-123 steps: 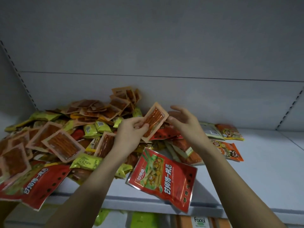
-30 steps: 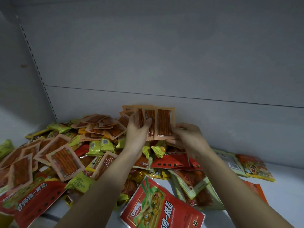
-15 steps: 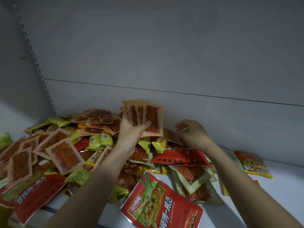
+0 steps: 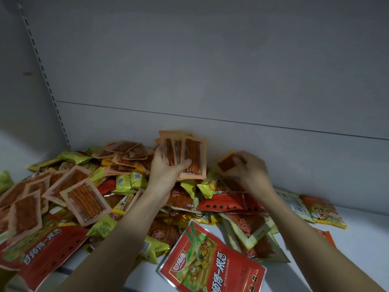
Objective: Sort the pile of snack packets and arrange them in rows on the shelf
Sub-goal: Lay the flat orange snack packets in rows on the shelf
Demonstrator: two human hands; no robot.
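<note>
While your left hand [image 4: 166, 172] holds a fan of orange packets [image 4: 185, 154] mid-frame, your right hand [image 4: 250, 173] pinches one small orange packet [image 4: 226, 163] above the pile [image 4: 88, 186].

A loose pile of snack packets [image 4: 117, 186] covers the left and middle of the grey shelf [image 4: 347, 256]: clear orange-edged sachets of red sticks, small yellow-green packs and large red bags lying flat at the front. A fanned stack of orange sachets [image 4: 189, 157] stands upright above the pile, and one blurred orange sachet [image 4: 226, 163] is lifted just to its right.
</note>
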